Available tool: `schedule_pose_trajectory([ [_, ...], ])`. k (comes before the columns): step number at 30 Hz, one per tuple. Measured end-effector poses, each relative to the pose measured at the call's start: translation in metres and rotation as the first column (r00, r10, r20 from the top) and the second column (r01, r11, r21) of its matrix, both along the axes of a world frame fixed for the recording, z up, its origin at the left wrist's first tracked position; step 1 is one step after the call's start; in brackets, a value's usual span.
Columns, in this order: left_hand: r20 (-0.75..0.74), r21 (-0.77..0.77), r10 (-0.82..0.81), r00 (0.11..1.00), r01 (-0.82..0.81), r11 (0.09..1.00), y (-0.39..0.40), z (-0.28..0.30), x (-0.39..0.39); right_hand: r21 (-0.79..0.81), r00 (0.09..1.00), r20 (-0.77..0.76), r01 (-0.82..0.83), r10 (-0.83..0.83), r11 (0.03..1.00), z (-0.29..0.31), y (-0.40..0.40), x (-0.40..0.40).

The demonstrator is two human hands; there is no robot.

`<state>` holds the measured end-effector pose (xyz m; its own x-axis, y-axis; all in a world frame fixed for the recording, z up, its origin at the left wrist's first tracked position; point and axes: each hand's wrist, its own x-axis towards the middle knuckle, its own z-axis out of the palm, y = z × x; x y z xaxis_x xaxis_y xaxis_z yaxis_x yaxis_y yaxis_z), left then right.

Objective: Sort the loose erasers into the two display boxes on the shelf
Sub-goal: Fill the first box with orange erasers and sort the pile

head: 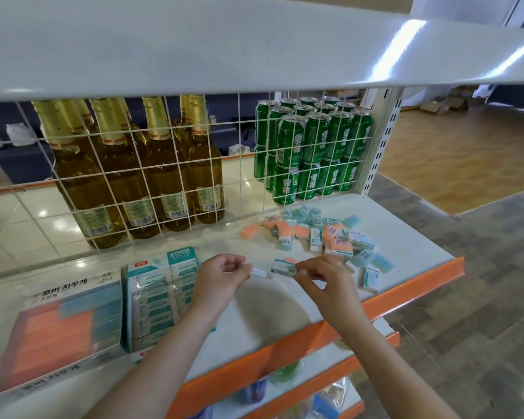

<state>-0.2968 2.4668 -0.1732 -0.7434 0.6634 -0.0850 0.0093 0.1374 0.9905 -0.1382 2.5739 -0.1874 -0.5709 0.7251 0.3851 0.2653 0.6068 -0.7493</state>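
A heap of loose orange and teal erasers [318, 234] lies on the white shelf [406, 237] at the right. Two display boxes stand at the left: one [61, 331] holds orange and teal blocks, the other [158, 294] holds teal-sleeved white erasers. Above the shelf's middle, my left hand [221, 276] pinches a small white eraser [260, 272] at its fingertips. My right hand [324, 278] pinches a teal-sleeved eraser [282, 266], close to the left hand's piece.
A white wire grid [164, 176] backs the shelf, with glass bottles [139, 164] and green cans [312, 149] behind it. An upper shelf [224, 46] overhangs. The orange front edge [406, 294] runs below my arms, with lower shelves underneath.
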Motion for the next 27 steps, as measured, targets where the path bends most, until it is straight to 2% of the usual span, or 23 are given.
schedule_pose_trajectory([
  [6,-0.029,-0.001,0.034,0.999,-0.034,0.999,-0.001,-0.004,-0.003,-0.05,1.0,-0.009,-0.006,0.006,0.999,-0.001,-0.004,-0.002],
  [14,-0.036,-0.07,0.018,0.999,-0.02,0.997,-0.003,-0.005,-0.003,-0.193,0.991,-0.06,0.107,-0.12,0.975,0.0,-0.001,-0.009],
  [18,0.012,-0.051,0.021,1.0,-0.021,0.998,-0.006,-0.006,-0.004,-0.344,0.981,-0.134,0.089,-0.143,0.935,0.001,0.001,-0.011],
  [23,0.095,0.027,-0.018,0.995,0.016,1.0,-0.008,-0.003,-0.005,-0.403,0.985,-0.136,0.046,-0.11,0.914,0.001,0.003,-0.011],
  [27,0.064,0.046,-0.057,0.996,0.054,0.997,-0.008,0.001,-0.004,-0.433,0.982,-0.17,0.005,-0.087,0.901,0.002,0.002,-0.011],
])
